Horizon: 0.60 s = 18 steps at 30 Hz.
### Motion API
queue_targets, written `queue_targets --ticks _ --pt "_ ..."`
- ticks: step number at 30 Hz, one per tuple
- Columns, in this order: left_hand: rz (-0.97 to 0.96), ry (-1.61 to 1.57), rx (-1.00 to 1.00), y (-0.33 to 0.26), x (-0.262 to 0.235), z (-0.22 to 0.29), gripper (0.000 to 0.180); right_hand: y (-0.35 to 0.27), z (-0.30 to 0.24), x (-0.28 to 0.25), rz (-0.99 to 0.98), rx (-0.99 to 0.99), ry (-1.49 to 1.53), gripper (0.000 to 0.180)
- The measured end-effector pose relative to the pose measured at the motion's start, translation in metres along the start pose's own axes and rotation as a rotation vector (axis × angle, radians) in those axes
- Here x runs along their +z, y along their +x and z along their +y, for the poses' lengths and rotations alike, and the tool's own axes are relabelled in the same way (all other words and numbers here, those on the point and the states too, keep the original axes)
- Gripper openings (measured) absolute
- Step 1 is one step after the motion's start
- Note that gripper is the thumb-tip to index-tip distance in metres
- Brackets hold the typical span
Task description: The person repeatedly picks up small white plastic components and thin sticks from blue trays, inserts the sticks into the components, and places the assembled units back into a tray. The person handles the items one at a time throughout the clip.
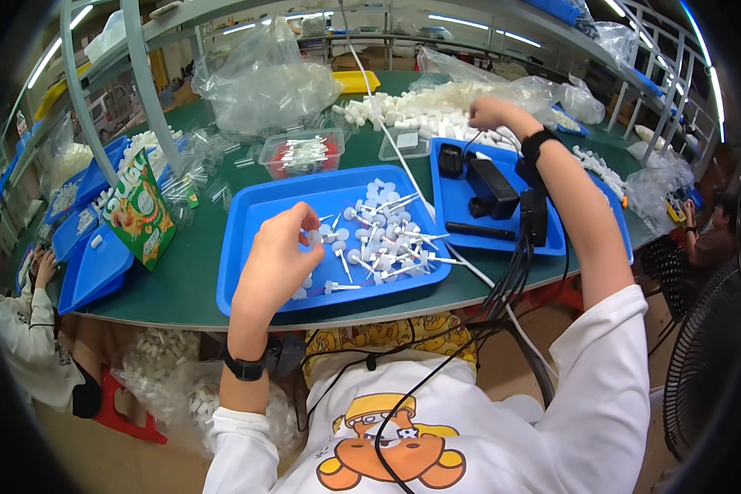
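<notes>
White long-sleeved top, sleeves pushed up past the elbows. Cartoon bear print (391,445) on the chest, orange-brown with yellow cap, at 6 o'clock. Black watch-style band on left wrist (247,366), black band on right wrist (535,146). Small black box (533,216) strapped to right forearm. Thin black cables (436,370) run down across the chest.

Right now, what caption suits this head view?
Left hand picks small white parts from a blue tray; right hand reaches a white pile.

Small assembly workshop: green workbench (198,280), blue parts trays (247,247), bagged plastic pieces (263,82).
</notes>
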<state>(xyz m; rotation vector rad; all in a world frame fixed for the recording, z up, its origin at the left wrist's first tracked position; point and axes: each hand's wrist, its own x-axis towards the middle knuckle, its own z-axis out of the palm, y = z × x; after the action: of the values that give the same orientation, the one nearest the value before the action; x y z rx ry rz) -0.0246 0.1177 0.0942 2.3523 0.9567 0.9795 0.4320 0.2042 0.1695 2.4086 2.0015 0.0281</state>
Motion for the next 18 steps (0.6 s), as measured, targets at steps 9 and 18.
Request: queue_targets --ticks 9,18 --pt "-0.006 -0.034 -0.010 -0.002 0.004 -0.003 0.019 0.003 0.078 0.053 -0.007 0.258 -0.186 0.035" --pt "-0.020 -0.032 -0.004 0.001 0.004 -0.002 0.018 0.011 0.016 0.050 -0.351 0.366 0.016 0.040"
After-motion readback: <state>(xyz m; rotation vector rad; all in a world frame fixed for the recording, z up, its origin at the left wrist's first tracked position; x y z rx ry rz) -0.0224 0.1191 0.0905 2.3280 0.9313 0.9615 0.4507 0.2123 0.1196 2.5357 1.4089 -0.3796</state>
